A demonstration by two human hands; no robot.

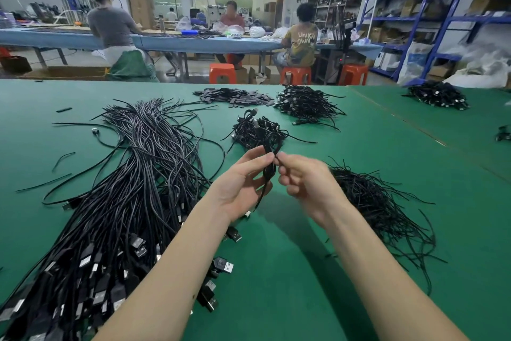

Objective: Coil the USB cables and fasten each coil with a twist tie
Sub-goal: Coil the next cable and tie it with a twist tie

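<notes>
My left hand [241, 184] grips a coiled black USB cable [268, 172] above the green table [318, 257]. A loose cable end hangs down past the palm. My right hand [305, 184] pinches something thin at the top of the coil with thumb and forefinger; whether it is a twist tie cannot be told. A big bundle of uncoiled black USB cables [132, 188] lies to the left, its plugs toward me. A heap of black twist ties [378, 202] lies right of my right hand. Behind my hands sits a small pile of coiled cables [255, 130].
Further back lie a pile of small dark flat pieces [235, 97] and another cable heap [304, 104]. A third heap [438, 96] is at the far right. Beyond the table, people sit at a blue bench [193, 42], with orange stools [222, 73] and blue shelving [431, 20].
</notes>
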